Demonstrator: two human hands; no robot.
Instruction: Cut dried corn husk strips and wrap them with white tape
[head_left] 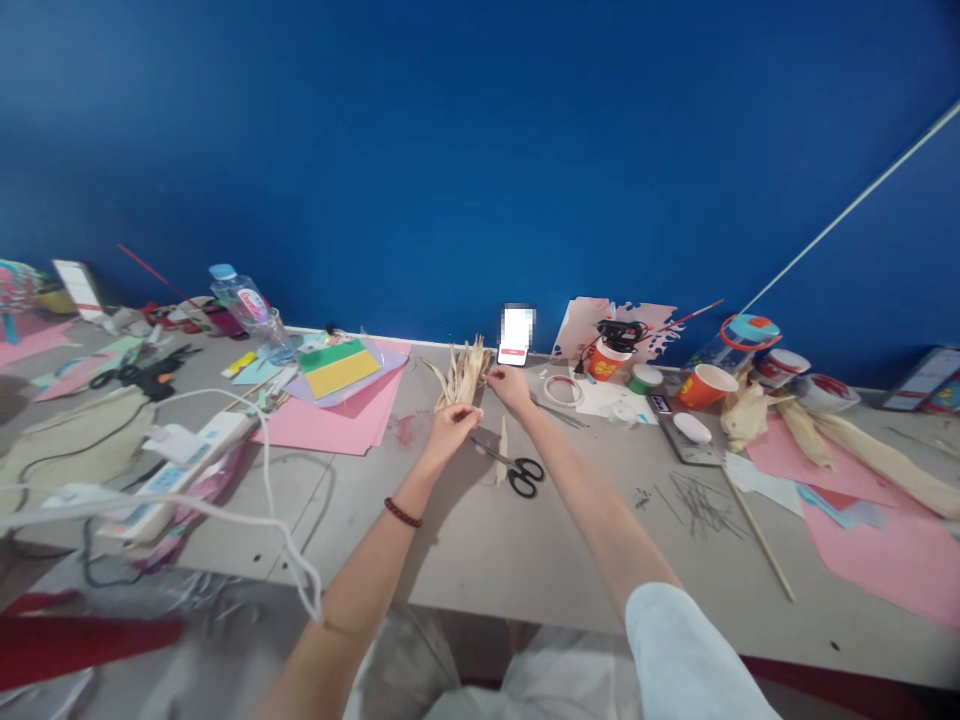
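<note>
Husks [465, 372], dry and pale, form a bunch on the worktop [480, 560], just beyond the left hand [454, 428] and beside the right hand [511, 388]. Left fingers look pressed together; whether right fingers pinch something, I cannot tell. Scissors [517, 464] lie nearer to the body.

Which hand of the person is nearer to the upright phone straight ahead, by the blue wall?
Right. The right hand is just in front of the phone; the left hand is farther from it, to the left.
</note>
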